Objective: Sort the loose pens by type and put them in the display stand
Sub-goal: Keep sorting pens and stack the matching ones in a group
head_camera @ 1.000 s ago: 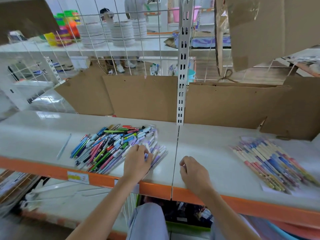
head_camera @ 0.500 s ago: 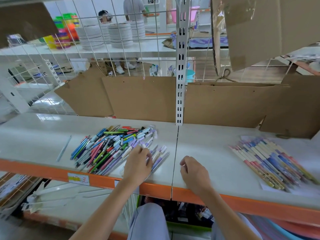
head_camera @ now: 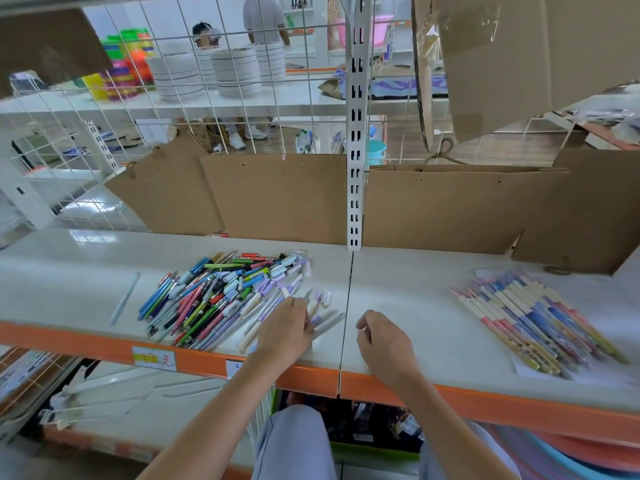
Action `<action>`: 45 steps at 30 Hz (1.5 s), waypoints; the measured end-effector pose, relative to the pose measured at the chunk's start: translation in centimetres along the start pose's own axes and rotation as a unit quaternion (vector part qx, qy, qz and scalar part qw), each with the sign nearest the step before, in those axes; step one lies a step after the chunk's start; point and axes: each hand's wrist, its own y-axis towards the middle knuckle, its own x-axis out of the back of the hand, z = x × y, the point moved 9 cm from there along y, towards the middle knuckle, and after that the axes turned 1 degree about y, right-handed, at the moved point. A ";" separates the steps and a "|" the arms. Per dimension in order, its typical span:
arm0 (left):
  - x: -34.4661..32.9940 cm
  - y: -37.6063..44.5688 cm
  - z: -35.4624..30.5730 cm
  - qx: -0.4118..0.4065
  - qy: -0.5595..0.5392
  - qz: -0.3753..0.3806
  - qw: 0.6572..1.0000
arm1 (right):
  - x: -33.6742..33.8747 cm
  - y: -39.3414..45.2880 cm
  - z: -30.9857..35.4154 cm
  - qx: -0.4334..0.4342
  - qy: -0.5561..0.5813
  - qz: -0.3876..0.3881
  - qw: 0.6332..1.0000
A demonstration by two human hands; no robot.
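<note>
Sliding nearer along the mixed pen pile's (head_camera: 221,299) edge, left hand (head_camera: 284,332) fingers curl onto purple-capped pens (head_camera: 320,306), apparently culling one type, while right hand (head_camera: 384,344) rests loosely curled, empty.

A heap of loose pens (head_camera: 225,296) sat on the shelf (head_camera: 408,292), left of its middle seam and reaching toward the front edge. One single pen (head_camera: 124,298) lay apart, further left. The left hand (head_camera: 284,332) rested on the heap's right end, near the front edge; the right hand (head_camera: 384,344) sat just across the seam. Well to the right, a sorted row of pens (head_camera: 530,323) lay side by side near the right end. Cardboard sheets (head_camera: 277,197) stood along the back edge, the slotted upright (head_camera: 356,133) between them.
</note>
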 end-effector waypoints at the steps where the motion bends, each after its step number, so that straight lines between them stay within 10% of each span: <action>1: 0.1 0.0 0.0 0.006 -0.011 -0.002 1.000 | 0.0 0.0 0.0 -0.001 0.000 0.000 1.000; 16: 0.8 -0.3 0.0 0.018 -0.015 -0.057 0.998 | -0.1 0.2 -0.5 -0.007 0.032 -0.006 0.999; 23: -2.0 -1.8 -5.7 -0.087 -0.075 -0.029 0.993 | 1.2 0.2 -3.0 -0.101 0.277 -0.062 0.954; 31: -3.0 -1.8 -5.3 -0.116 -0.133 -0.018 0.984 | 0.9 0.6 -2.6 -0.102 0.209 -0.047 0.971; 38: -2.2 -0.7 -2.0 -0.026 -0.163 -0.058 0.985 | 1.9 -0.7 -4.8 -0.178 0.421 -0.101 0.883; 45: -1.8 -2.1 -4.1 -0.104 -0.197 -0.031 0.974 | 2.3 -0.4 -4.7 -0.168 0.508 -0.082 0.841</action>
